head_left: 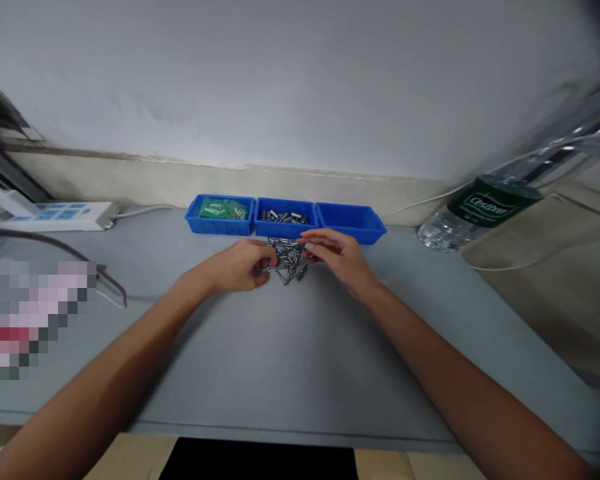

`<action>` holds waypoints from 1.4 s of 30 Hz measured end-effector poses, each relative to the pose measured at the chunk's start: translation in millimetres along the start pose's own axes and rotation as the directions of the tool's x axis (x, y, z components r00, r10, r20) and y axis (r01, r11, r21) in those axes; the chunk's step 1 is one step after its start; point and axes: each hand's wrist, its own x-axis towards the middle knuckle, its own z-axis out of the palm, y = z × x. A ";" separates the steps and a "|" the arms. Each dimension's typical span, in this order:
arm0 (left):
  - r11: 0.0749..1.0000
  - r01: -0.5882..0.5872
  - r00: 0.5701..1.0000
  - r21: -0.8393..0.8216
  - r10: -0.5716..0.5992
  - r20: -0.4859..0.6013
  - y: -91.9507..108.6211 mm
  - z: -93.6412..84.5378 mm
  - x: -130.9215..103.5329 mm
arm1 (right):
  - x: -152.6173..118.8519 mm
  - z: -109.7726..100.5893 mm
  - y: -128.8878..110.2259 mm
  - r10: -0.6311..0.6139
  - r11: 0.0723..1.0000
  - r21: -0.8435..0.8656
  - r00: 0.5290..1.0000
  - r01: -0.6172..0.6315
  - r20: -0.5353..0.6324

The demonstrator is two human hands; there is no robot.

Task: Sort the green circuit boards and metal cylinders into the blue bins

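Note:
Small shiny metal pin-like pieces (289, 259) lie in a loose heap on the grey table, just in front of the middle blue bin (285, 229). My left hand (243, 267) is at the heap's left edge, its fingers curled and closed; whatever they hold is too small to make out, though a thin metal piece shows by the fingertips. From the right, my right hand (341, 260) reaches over the heap with fingers partly stretched and the thumb a little apart from the index finger. Its fingertips are at the metal pieces, and nothing gripped is visible.
The left blue bin (220, 228) holds green and metallic pieces; the middle one holds metal pieces. Beside them is the right blue bin (353, 233). A power strip (75, 217) and cable lie at left. A green-labelled plastic bottle (445, 227) stands at right, against the wall (280, 87).

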 end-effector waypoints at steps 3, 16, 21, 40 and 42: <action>1.000 -0.004 1.000 -0.014 0.004 -0.025 -0.9 2.3 1.2 | -0.5 0.3 0.2 -0.002 1.000 -0.005 1.000 0.002 0.010; 0.998 0.055 0.997 -0.010 -0.055 -0.055 -2.7 -2.3 1.0 | -1.0 0.9 -4.3 0.009 1.000 -0.008 0.999 -0.009 0.044; 0.999 0.012 0.987 -0.035 -0.018 -0.160 1.8 -4.3 3.4 | -2.5 2.1 -3.4 -0.045 0.995 -0.091 0.996 0.052 0.075; 0.998 0.031 0.970 0.051 -0.017 -0.243 6.3 6.3 5.9 | -2.4 0.9 -9.5 0.049 0.993 0.109 0.998 -0.052 0.031; 0.994 0.029 0.982 0.108 -0.008 -0.186 -0.4 10.8 5.2 | 0.0 -3.3 -8.2 0.038 0.995 0.100 0.994 -0.027 -0.101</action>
